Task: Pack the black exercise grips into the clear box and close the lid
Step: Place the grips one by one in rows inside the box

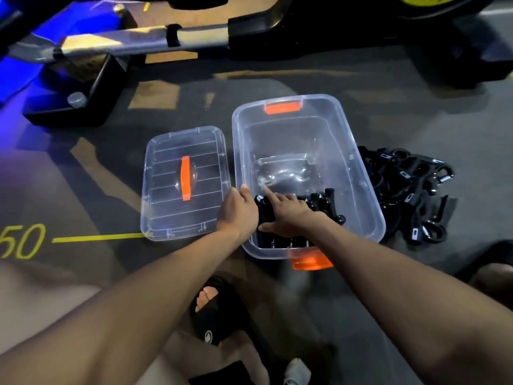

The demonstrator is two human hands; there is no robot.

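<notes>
— Clear plastic, orange latches: the clear box [358, 173] sits open at the centre of the frame on the dark floor [361, 79]; what lies around it?

— Its lid [163, 190] lies flat just left of it, orange handle up, long axis running toward the top of the frame like the box's own; a heap of black exercise grips [410, 193] is piled on the floor against the box's right wall; gym machine frames [116, 43] cross the top of the frame, blue-lit at upper left; a yellow line [97, 238] and the figure 50 mark the floor at left; a foot in a black slide sandal [213, 309] shows at bottom centre.

— And the hands?

— The left hand [238, 209] rests on the box's near-left rim, fingers curled over the edge; the right hand [286, 215] is inside, fingers spread and pressed flat on a row of grips in the box [324, 204]; it pinches nothing that I can see.

— Which way do those point?

— They stand packed along the near wall, springs toward the bottom of the frame, handles toward the top; the row itself runs left to right; the box's far half is bare.
</notes>
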